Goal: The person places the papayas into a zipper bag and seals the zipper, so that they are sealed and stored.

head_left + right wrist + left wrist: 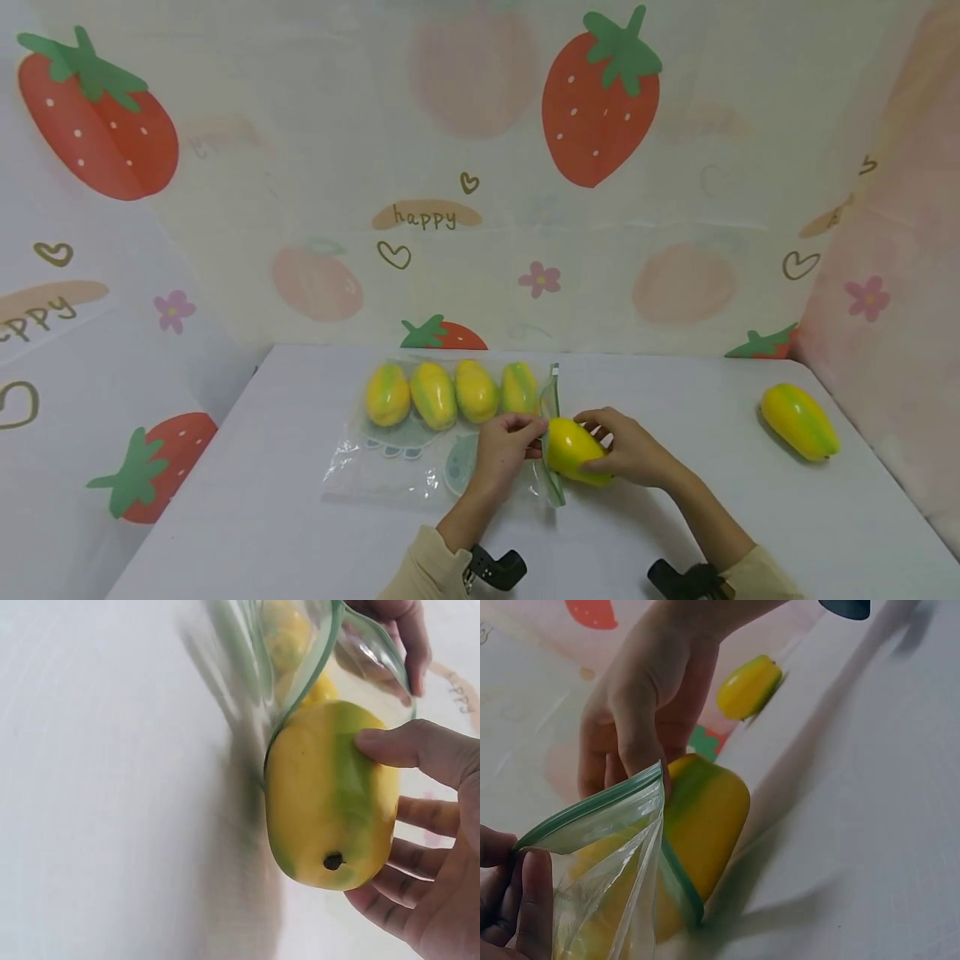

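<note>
A clear zip bag [390, 479] with a green zip edge lies flat, its mouth facing right. My left hand [504, 450] pinches the upper lip of that mouth, lifting it, as the left wrist view shows at the green zip [592, 806]. My right hand [630, 450] holds a yellow-green papaya [573, 450] with thumb on one side and fingers around the other. This papaya sits partly inside the mouth, its stem end [333, 860] outside toward my right palm. Inside the bag several papayas [433, 395] stand in a row along the far side.
Another papaya [799, 422] lies by itself near the right edge of the white table [247, 500]. Behind the table hangs a cloth backdrop [480, 167] printed with strawberries. Both wrists carry black cameras [498, 569].
</note>
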`<state>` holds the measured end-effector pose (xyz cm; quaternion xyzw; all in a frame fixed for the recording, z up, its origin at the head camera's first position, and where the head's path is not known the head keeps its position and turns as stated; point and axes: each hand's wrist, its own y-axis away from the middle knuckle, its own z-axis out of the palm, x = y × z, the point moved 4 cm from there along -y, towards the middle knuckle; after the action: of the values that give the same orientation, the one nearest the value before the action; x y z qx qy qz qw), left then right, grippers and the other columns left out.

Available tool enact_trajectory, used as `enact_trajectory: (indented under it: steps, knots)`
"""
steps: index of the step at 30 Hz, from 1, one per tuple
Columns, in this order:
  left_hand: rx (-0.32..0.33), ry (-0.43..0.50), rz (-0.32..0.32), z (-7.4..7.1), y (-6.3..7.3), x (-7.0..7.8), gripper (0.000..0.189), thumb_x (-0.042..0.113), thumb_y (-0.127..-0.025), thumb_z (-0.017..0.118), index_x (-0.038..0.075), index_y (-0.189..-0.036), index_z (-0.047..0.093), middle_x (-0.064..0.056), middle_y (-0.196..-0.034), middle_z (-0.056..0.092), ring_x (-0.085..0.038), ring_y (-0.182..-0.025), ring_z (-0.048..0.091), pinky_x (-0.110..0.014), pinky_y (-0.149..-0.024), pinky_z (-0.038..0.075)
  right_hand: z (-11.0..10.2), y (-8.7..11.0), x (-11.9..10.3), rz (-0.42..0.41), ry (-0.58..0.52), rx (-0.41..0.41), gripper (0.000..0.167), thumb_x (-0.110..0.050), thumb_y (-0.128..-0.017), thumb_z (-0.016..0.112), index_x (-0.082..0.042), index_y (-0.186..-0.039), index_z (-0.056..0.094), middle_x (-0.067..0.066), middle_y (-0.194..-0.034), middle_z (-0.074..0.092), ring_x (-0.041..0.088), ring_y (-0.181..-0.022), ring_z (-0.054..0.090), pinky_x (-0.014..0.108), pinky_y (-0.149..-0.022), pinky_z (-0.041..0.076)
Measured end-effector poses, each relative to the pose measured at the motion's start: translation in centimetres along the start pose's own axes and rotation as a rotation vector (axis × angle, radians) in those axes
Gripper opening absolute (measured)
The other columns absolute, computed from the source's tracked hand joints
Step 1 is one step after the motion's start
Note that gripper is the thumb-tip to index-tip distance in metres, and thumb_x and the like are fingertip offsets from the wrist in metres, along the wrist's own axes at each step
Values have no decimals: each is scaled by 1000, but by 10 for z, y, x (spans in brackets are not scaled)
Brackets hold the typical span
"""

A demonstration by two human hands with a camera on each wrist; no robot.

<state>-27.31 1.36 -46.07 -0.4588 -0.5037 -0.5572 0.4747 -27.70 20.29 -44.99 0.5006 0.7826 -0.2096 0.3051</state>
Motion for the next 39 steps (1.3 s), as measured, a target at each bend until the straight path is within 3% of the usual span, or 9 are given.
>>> enact_trajectory:
  steps: [6, 10, 17, 22, 25, 27, 33, 39]
  knots:
    - [2, -1, 3, 2, 0, 1, 25, 18, -89, 70, -5, -100, 70, -5, -84, 68, -9, -65, 60, -21, -63, 57, 8, -9, -7, -43, -39, -60, 56, -17, -75, 80, -3, -125, 58, 14, -121, 61, 22, -99, 57, 28, -79, 56]
    - [4, -13, 3, 1, 4, 5, 23, 15, -90, 69, -6, -100, 69, -4, -83, 68, -9, -65, 59, -21, -63, 57, 13, -16, -9, -65, -60, -87, 55, -17, -76, 80, -4, -125, 59, 13, -121, 62, 22, -99, 58, 31, -81, 53]
    - [5, -12, -2, 0, 4, 7, 24, 16, -90, 69, -6, -99, 70, -3, -83, 68, -9, -66, 59, -21, -64, 57, 21, -24, -14, -76, -43, -75, 50, -16, -76, 81, -6, -122, 63, 12, -121, 64, 23, -100, 59, 33, -81, 52]
    - [9, -8, 4, 0, 1, 2, 24, 16, -88, 71, -5, -97, 70, -4, -82, 67, -9, -65, 59, -20, -63, 56, 20, -22, -14, -1, 4, -28, 51, -28, -75, 84, -9, -119, 66, 11, -118, 61, 25, -100, 59, 38, -81, 54]
    - [11, -8, 1, 0, 2, 2, 22, 15, -88, 70, -5, -97, 70, -3, -81, 67, -9, -65, 59, -20, -63, 56, 18, -19, -11, 64, 42, -26, 50, -35, -75, 83, -9, -115, 67, 10, -109, 62, 22, -93, 60, 36, -77, 54]
    - [13, -7, 2, 1, 2, 2, 22, 14, -88, 70, -5, -97, 70, -4, -82, 67, -9, -65, 59, -20, -63, 57, 17, -17, -9, 65, 44, -43, 50, -34, -76, 82, -6, -114, 67, 9, -104, 64, 19, -88, 61, 33, -74, 54]
    - [14, 3, 2, 2, 0, 2, 21, 14, -89, 70, -5, -98, 70, -3, -81, 68, -9, -64, 59, -20, -61, 56, 16, -16, -7, -24, -32, -43, 47, -26, -78, 82, -2, -114, 65, 11, -107, 67, 17, -88, 60, 27, -76, 52]
    - [10, 13, -7, 2, -1, 4, 20, 10, -90, 67, -8, -98, 69, -2, -77, 66, -9, -62, 58, -20, -61, 56, 23, -19, -6, -41, -191, 2, 43, -17, -78, 82, 0, -113, 65, 15, -110, 66, 21, -92, 62, 28, -80, 55]
